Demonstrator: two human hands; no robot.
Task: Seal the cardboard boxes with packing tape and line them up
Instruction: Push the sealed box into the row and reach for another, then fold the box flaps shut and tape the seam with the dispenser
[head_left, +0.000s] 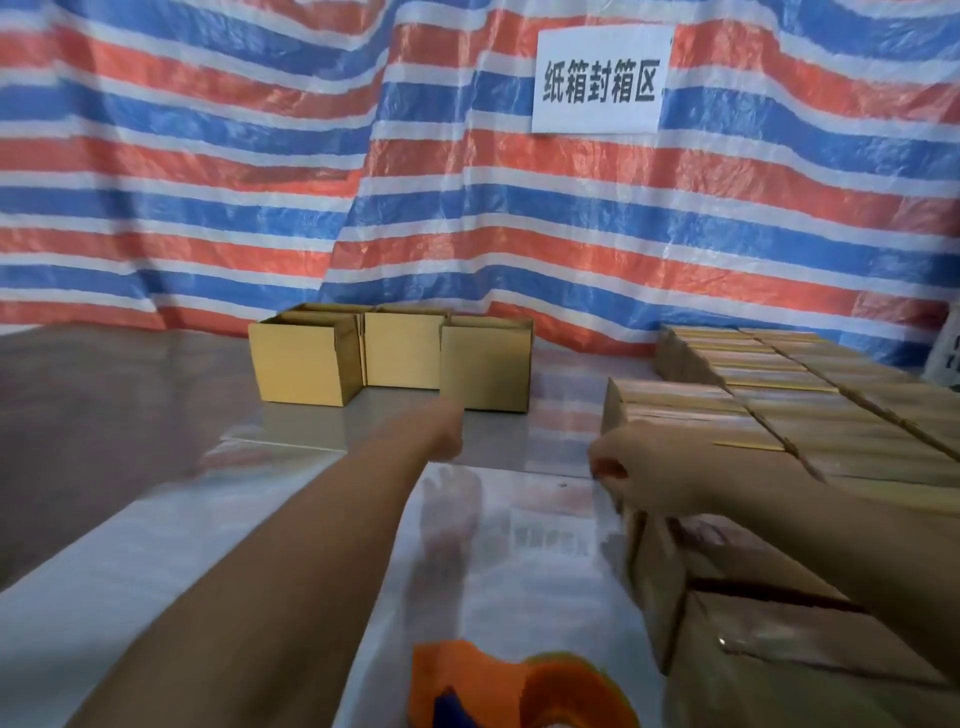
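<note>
— Starting at the left, what are we looking at?

— We are seeing a shiny grey bench (130, 415) running back to a red, white and blue striped tarp (208, 156), which is hanging behind everything as a backdrop.

— And our left hand (441, 431)?

— It is reaching out from the bottom left over the middle of the bench. It is blurring badly, so we cannot tell whether its fingers are curling or lying straight.

— What is it pointing toward?

— Three open boxes (400, 353) are standing side by side at the back of the bench, close against the tarp, with their flaps up. Our left hand is hovering just in front of the rightmost one. We cannot tell whether it is touching it.

— Is anything lying nearer to us?

— An orange and blue thing (519, 686) is sitting at the bottom edge of the view. It is too blurred for us to name.

— And further right?

— A white sign (597, 78) with black characters is hanging high on the tarp. Below it, our right hand (644, 473) is gripping the taped boxes (805, 395) at their left edge, its fingers curling round a corner where two boxes are meeting. We cannot tell which of the two it is holding.

— How are those boxes lying?

— They are sitting shut, in tight rows touching one another, filling the right side of the bench from near us to the tarp.
</note>
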